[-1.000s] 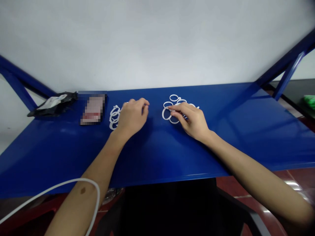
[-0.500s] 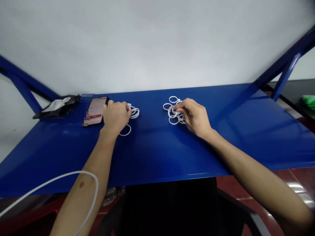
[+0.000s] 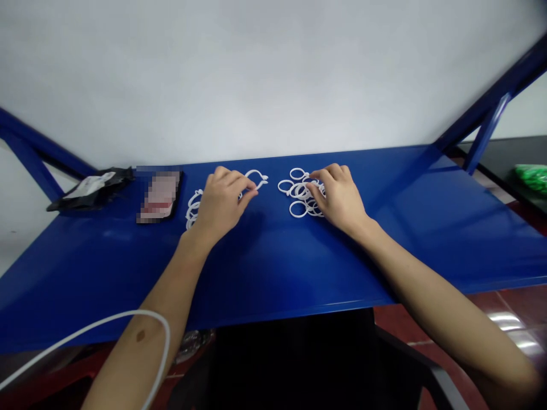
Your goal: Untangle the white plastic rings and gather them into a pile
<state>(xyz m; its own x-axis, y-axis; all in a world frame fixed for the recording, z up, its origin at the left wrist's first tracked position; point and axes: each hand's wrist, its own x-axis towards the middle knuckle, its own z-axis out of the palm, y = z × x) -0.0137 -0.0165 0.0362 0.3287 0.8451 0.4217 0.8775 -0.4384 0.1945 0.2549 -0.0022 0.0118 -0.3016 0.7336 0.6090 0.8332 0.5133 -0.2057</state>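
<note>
On a blue metal table (image 3: 265,267) lie two heaps of white plastic rings. My left hand (image 3: 222,202) pinches one white ring (image 3: 255,176) between thumb and fingers, holding it just right of the left heap (image 3: 192,208), which the hand partly hides. My right hand (image 3: 337,196) rests with curled fingers on the right heap of rings (image 3: 297,191), fingertips touching the rings; I cannot make out whether it grips one.
A phone (image 3: 159,195) lies left of the left heap. A black pouch with a white label (image 3: 92,185) sits at the table's far left. A white cable (image 3: 85,333) crosses my left forearm. Blue frame struts (image 3: 482,122) rise at the right; a white wall stands behind.
My left hand moved right from beside the phone and now holds a ring out toward the middle. My right hand shifted slightly on the right heap.
</note>
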